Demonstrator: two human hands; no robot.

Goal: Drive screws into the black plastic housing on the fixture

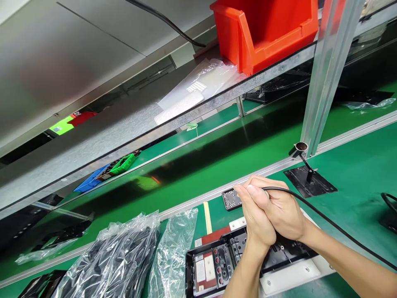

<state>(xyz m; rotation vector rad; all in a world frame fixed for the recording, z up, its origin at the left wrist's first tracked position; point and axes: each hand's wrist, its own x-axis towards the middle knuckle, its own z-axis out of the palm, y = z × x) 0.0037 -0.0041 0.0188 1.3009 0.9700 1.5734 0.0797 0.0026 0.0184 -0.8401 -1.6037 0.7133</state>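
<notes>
My left hand (258,219) and my right hand (283,211) are clasped together above a black plastic housing (287,254). A black cable (333,227) runs from the right edge up to the fingers of my right hand, which are closed round its end; whatever is at that end is hidden. My left hand's fingers are closed too, pressed against my right hand, and what lies inside them cannot be seen. The housing rests in a fixture with white blocks (290,277). Just behind my hands sits a small black tray (231,200) of tiny metal parts.
Plastic-wrapped black parts (114,256) and an unfilled-looking clear bag (173,252) lie left of the housing. A metal holder (300,150) on a black plate stands behind right, by an upright post (331,74). Overhead, a shelf carries a red bin (279,54). A green conveyor (198,165) runs behind.
</notes>
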